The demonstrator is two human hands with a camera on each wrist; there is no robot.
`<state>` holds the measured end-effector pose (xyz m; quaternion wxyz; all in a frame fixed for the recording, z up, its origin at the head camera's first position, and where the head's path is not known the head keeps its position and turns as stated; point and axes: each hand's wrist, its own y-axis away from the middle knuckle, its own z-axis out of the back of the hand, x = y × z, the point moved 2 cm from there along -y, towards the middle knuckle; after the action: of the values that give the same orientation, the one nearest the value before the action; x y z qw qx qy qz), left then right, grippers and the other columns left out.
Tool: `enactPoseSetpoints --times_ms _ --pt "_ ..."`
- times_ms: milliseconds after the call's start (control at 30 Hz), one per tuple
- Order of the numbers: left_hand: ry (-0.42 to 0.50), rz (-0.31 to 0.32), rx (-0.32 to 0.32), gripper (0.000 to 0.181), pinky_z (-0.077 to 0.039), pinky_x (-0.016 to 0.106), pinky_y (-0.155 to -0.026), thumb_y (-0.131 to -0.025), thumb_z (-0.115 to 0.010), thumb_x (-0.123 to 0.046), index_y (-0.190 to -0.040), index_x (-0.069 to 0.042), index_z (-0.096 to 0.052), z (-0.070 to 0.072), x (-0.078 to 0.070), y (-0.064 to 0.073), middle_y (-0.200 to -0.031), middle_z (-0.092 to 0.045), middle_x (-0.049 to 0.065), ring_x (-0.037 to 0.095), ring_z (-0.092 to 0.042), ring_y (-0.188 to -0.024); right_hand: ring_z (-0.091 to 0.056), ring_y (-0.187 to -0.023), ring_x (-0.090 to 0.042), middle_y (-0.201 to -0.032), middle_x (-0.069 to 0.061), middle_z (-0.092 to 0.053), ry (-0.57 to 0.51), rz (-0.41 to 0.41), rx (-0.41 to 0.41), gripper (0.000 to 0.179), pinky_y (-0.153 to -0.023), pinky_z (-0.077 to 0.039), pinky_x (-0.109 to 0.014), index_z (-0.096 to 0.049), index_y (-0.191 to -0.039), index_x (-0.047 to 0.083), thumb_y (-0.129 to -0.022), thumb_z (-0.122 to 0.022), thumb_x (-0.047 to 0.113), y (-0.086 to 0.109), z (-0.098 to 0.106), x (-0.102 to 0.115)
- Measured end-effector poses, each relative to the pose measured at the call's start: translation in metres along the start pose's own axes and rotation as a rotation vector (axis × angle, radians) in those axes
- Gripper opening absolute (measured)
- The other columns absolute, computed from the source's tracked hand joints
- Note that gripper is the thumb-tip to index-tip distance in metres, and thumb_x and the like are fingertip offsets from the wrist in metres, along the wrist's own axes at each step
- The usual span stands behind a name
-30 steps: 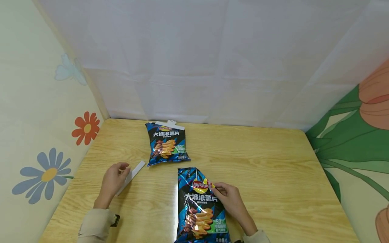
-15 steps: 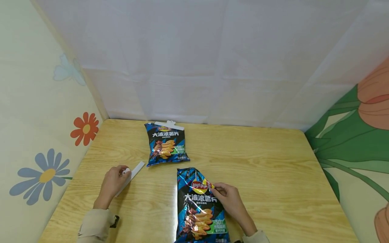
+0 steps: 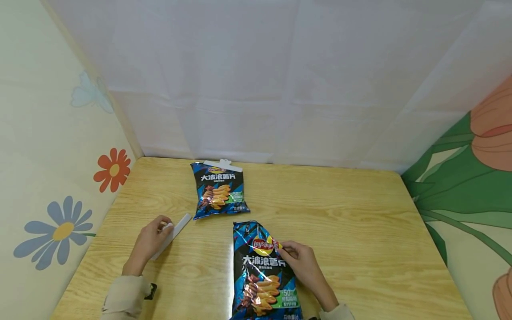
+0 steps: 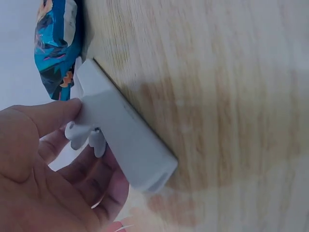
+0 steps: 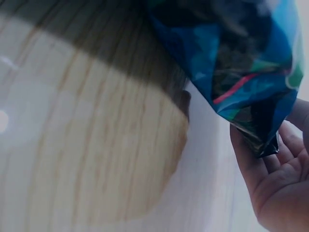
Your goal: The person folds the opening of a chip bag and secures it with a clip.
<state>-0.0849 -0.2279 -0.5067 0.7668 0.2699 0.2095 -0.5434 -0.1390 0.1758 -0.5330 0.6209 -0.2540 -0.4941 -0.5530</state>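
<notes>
My left hand pinches a white bag clip at its small rounded handle, thumb on one side and curled fingers on the other. The clip's long bar slants close over the wooden table, left of the bags. With my right hand I pinch the right top corner of a blue and black potato chip bag, folded down over its front. In the right wrist view the held corner ends in a point between thumb and fingers. The bag's lower end runs out of the head view.
A second, smaller-looking chip bag lies farther back, its top closed with another white clip. The wooden table ends at a white cloth behind and flower-painted walls at both sides.
My left fingers have closed on the clip's handle, and the clip has shifted slightly. The right hand and both bags stay as they were.
</notes>
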Motion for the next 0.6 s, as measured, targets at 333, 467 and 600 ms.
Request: enactPoseSetpoints --times_ms 333,467,600 --pt "-0.018 0.028 0.041 0.043 -0.050 0.036 -0.071 -0.099 -0.058 -0.019 -0.129 0.011 -0.055 -0.0050 -0.0012 -0.0030 -0.108 -0.065 0.028 0.027 -0.061 -0.086 -0.072 -0.089 -0.020 -0.100 -0.014 -0.074 -0.008 0.016 0.006 0.018 -0.075 -0.059 -0.028 -0.073 -0.103 -0.002 -0.091 -0.071 0.012 0.0004 0.0003 -0.0006" --pt "-0.015 0.038 0.048 0.046 -0.050 0.036 -0.070 -0.099 -0.058 -0.023 -0.129 0.013 -0.055 -0.0057 -0.0004 -0.0032 -0.108 -0.064 0.027 0.024 -0.059 -0.083 -0.072 -0.089 -0.020 -0.100 -0.014 -0.074 -0.011 0.011 0.010 0.019 -0.075 -0.059 -0.028 -0.073 -0.104 -0.001 -0.091 -0.070 0.012 0.0005 0.0007 -0.0003" --pt "0.002 0.051 0.055 0.048 -0.052 0.038 -0.072 -0.100 -0.059 -0.026 -0.129 0.012 -0.054 -0.0054 -0.0007 -0.0022 -0.111 -0.064 0.029 0.026 -0.062 -0.087 -0.072 -0.090 -0.021 -0.101 -0.014 -0.074 -0.011 0.005 0.014 0.019 -0.075 -0.059 -0.028 -0.073 -0.105 -0.001 -0.092 -0.070 0.012 0.0003 0.0012 -0.0001"
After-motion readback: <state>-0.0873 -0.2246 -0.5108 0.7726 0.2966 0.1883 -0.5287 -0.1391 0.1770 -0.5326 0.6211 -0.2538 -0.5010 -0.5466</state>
